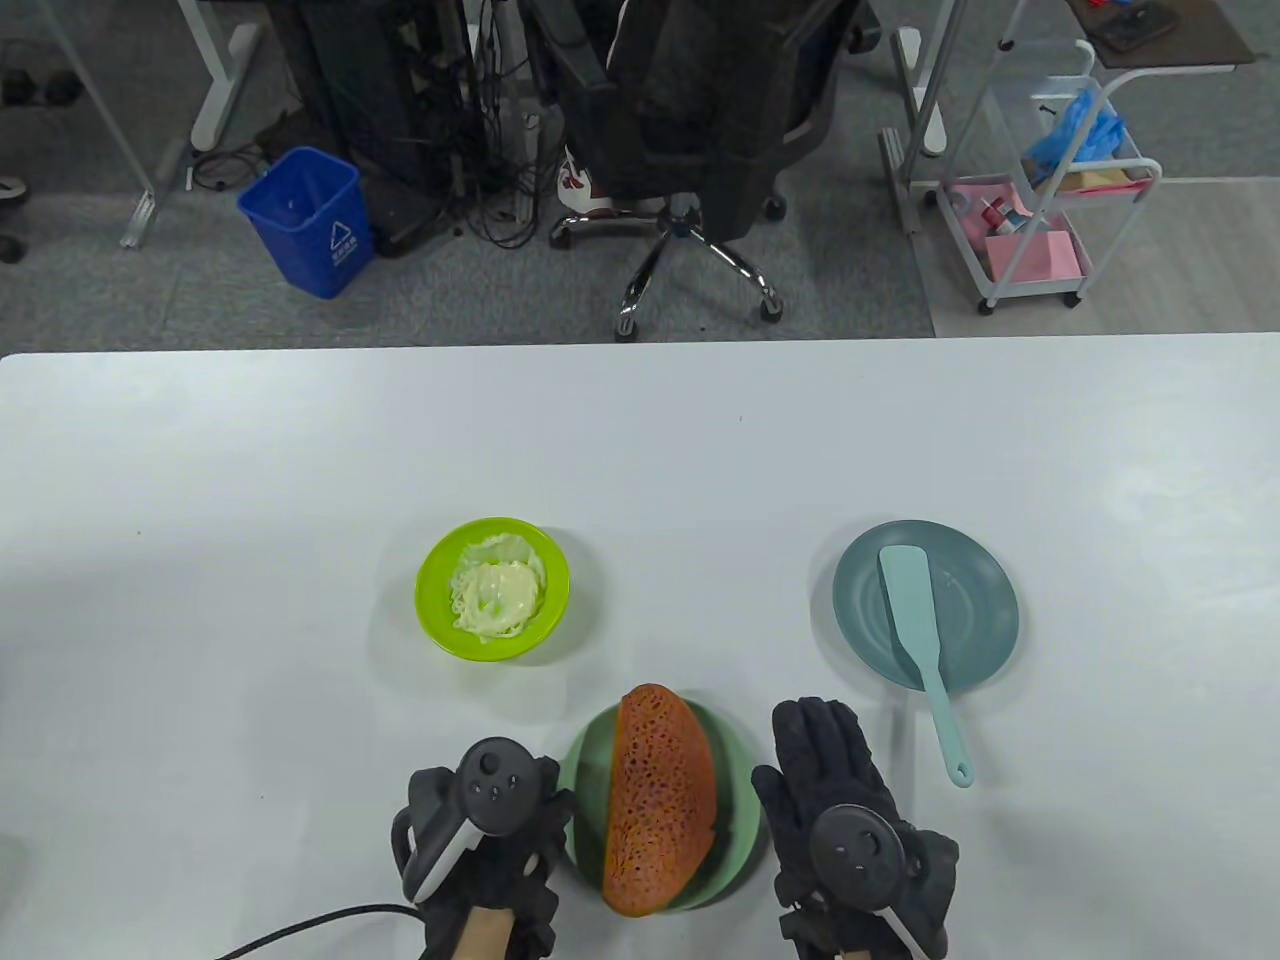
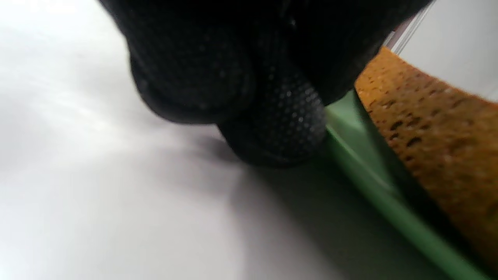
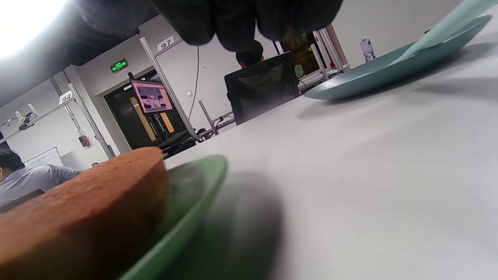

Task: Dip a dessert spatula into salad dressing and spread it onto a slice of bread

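A brown bread slice (image 1: pixel 655 800) lies on a green plate (image 1: pixel 738 770) at the table's front middle. A lime bowl (image 1: pixel 430 590) holding pale salad dressing (image 1: pixel 497 592) stands to the back left of it. The light teal dessert spatula (image 1: pixel 915 620) lies on a grey-blue plate (image 1: pixel 985 610), its handle sticking out over the near rim. My left hand (image 1: pixel 545 810) rests on the table, empty, at the green plate's left rim (image 2: pixel 373 186); its fingertips (image 2: pixel 280 128) touch the table. My right hand (image 1: pixel 820 740) lies flat and empty to the right of the green plate, left of the spatula handle.
The white table (image 1: pixel 640 450) ends at its far edge, with an office chair (image 1: pixel 690 120) and a blue bin (image 1: pixel 310 220) on the floor beyond. In the right wrist view the bread (image 3: pixel 85 210) and the grey-blue plate (image 3: pixel 381 74) show.
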The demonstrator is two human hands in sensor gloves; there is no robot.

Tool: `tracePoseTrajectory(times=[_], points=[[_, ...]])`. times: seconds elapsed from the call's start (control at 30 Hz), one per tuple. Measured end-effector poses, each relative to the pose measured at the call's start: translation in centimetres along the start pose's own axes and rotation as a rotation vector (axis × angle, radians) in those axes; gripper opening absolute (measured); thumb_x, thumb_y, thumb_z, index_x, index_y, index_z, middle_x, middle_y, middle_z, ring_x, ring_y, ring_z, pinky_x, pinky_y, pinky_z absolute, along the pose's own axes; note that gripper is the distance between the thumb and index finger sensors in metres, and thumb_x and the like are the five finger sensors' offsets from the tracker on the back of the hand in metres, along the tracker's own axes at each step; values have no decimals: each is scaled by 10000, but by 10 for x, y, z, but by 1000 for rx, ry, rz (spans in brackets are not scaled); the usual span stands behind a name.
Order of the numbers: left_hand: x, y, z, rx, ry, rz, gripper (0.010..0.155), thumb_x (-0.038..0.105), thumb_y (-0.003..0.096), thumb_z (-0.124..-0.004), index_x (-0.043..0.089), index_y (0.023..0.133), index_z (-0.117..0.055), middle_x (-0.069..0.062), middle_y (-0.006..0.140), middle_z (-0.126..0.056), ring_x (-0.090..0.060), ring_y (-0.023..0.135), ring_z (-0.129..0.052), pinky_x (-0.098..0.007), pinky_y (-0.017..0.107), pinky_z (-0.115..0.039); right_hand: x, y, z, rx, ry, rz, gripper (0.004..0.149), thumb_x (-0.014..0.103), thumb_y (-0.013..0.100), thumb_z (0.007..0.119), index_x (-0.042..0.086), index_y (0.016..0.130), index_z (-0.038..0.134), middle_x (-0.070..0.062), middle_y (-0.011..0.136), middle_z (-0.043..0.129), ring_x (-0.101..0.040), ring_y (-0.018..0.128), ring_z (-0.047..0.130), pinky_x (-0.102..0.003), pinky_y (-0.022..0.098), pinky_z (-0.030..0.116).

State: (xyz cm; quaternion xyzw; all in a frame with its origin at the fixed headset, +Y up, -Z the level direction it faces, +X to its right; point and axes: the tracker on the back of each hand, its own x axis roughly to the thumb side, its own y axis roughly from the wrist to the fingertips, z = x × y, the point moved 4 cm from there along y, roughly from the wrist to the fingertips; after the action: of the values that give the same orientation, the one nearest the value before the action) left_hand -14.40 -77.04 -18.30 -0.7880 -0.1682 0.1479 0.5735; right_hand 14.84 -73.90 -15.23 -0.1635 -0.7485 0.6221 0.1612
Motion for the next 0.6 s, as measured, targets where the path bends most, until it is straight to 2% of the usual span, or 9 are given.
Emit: tracePoseTrajectory(times=[0.2,0.33,0.4,0.5,0.6], points=[[7,0,-5,4,-13,-18,486,371,535,-900,53,904,-894,-71,617,-1062,-52,320,-1181,-237,269,-1033,-1,0,0,-2,-1,4,616,553,508,625,347,1078,511,-13,1154,507,-323,1119,494,-463,810,526],[3,-2,-5,-3,-21,-13,488,391,556,-864,86,937,-870,-56,657,-1041,-108,357,-1154,-297,304,-992,-1,0,-1,-5,-2,6,616,551,507,626,345,1077,514,-14,1152,510,-325,1118,495,-463,808,528],[-2,-6,2,33,-8,11,501,418,579,-817,95,961,-851,-66,704,-1025,-147,408,-1145,-333,339,-977,-1,0,-1,-6,0,5,619,554,506,630,345,1077,514,-13,1156,505,-325,1118,496,-464,808,528],[-6,-11,11,82,-3,-17,546,452,600,-760,86,1002,-811,-103,776,-989,-200,480,-1128,-380,389,-957,-1,1,0,-4,-4,3,621,554,505,633,346,1077,513,-14,1152,513,-324,1118,496,-464,808,528],[-7,-20,23,195,2,-58,586,469,613,-718,71,1039,-769,-152,846,-944,-275,567,-1102,-445,447,-926,0,1,0,0,-9,3,623,559,504,634,347,1077,513,-13,1154,510,-323,1119,495,-463,809,527]])
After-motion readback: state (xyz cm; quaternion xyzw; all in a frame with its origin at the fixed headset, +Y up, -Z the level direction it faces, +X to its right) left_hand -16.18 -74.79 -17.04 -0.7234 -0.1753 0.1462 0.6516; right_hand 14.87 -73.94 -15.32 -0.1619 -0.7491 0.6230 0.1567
